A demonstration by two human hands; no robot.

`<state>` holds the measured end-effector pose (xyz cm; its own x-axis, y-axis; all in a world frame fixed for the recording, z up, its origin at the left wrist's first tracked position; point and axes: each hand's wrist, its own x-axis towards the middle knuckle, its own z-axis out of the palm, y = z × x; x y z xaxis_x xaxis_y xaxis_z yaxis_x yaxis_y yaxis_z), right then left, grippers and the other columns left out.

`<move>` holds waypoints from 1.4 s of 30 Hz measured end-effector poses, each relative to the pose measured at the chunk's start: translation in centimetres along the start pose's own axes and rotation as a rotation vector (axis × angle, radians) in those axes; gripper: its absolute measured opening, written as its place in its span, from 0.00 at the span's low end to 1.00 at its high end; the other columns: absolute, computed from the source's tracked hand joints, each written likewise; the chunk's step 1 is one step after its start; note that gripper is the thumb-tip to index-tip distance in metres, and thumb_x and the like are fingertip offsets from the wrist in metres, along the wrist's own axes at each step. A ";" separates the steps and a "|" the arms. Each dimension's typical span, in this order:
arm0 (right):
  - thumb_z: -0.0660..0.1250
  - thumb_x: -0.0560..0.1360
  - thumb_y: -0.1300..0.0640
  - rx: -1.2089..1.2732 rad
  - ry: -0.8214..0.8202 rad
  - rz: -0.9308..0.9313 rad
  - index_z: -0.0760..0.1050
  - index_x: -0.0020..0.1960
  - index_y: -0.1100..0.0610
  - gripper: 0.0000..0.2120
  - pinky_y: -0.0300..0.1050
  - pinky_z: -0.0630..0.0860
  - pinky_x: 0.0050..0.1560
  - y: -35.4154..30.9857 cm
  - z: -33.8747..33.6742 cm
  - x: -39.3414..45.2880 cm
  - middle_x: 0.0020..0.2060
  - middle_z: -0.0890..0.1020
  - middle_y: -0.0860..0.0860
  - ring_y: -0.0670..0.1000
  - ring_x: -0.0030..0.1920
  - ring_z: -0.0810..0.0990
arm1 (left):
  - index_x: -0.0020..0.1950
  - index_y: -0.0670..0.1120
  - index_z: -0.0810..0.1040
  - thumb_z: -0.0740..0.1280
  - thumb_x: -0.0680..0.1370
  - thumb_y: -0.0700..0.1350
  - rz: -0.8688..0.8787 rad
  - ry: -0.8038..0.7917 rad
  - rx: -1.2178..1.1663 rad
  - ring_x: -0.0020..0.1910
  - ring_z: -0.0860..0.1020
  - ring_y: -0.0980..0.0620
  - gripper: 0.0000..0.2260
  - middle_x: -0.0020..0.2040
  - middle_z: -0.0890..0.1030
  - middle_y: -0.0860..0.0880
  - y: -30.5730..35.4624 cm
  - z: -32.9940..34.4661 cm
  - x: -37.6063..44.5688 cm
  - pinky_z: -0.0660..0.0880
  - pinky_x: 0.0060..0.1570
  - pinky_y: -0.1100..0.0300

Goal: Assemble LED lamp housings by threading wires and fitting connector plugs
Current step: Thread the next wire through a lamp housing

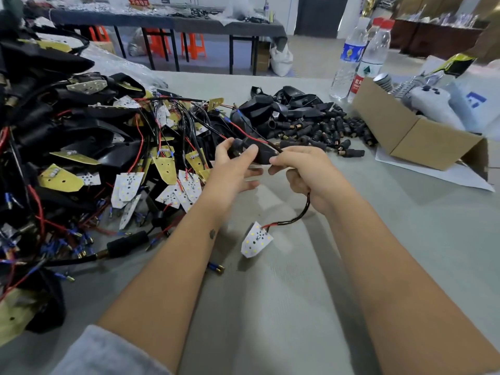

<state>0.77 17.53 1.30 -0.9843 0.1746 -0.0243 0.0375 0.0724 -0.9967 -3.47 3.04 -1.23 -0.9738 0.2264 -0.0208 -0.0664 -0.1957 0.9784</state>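
Observation:
Both hands hold one black lamp housing point(261, 154) above the grey table. My left hand point(232, 169) grips its round left end between thumb and fingers. My right hand point(303, 169) pinches its pointed right end. A black and red wire point(297, 216) runs down from under my right hand to a white LED board point(255, 240) that hangs just above the table. A red and black wire leaves the housing's top toward the pile.
A big heap of LED boards, wires and housings point(108, 158) fills the left. Black connector plugs point(324, 128) and empty housings point(278, 106) lie behind my hands. A cardboard box point(411, 131) and water bottles point(359, 58) stand at the right. A loose blue terminal point(216, 267) lies near my left forearm.

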 end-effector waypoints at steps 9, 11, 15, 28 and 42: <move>0.66 0.78 0.48 0.023 0.293 -0.083 0.81 0.41 0.53 0.12 0.33 0.58 0.28 2.4 -0.4 0.3 0.20 0.67 0.39 0.40 0.21 0.64 | 0.65 0.50 0.67 0.68 0.77 0.36 0.032 0.030 -0.106 0.45 0.81 0.52 0.20 0.51 0.80 0.49 -0.3 -0.4 0.2 0.79 0.43 0.59; 0.67 0.78 0.51 -0.008 0.293 -0.123 0.82 0.44 0.52 0.08 0.30 0.63 0.28 2.8 -0.4 0.3 0.20 0.71 0.36 0.36 0.23 0.70 | 0.60 0.52 0.69 0.68 0.76 0.33 0.049 0.016 -0.102 0.49 0.81 0.52 0.19 0.52 0.79 0.49 -0.5 -0.4 0.1 0.80 0.45 0.60; 0.68 0.77 0.55 0.012 0.269 -0.153 0.82 0.43 0.52 0.06 0.26 0.64 0.25 2.8 -0.9 0.4 0.21 0.73 0.36 0.35 0.24 0.71 | 0.55 0.53 0.72 0.68 0.76 0.31 0.081 0.007 -0.085 0.50 0.80 0.53 0.18 0.52 0.79 0.48 -0.5 -0.5 0.0 0.79 0.48 0.61; 0.68 0.75 0.52 -0.297 0.376 -0.170 0.80 0.37 0.49 0.09 0.41 0.72 0.36 3.8 -0.7 0.2 0.23 0.75 0.38 0.38 0.28 0.72 | 0.58 0.51 0.74 0.64 0.74 0.25 0.123 -0.028 -0.110 0.48 0.79 0.52 0.23 0.50 0.81 0.49 -0.1 -0.6 -0.4 0.79 0.53 0.56; 0.58 0.81 0.55 -0.668 0.278 -0.301 0.73 0.68 0.50 0.17 0.49 0.71 0.62 3.5 0.6 -0.4 0.62 0.79 0.48 0.50 0.62 0.75 | 0.59 0.46 0.75 0.69 0.72 0.27 0.220 -0.199 0.262 0.46 0.82 0.58 0.20 0.56 0.81 0.47 -0.5 0.0 -1.0 0.75 0.44 0.70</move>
<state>1.24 17.10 -2.24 -0.8926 0.2868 0.3479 -0.0415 0.7160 -0.6968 -2.44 2.89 -1.70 -0.8958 0.3917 0.2100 0.2218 -0.0152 0.9750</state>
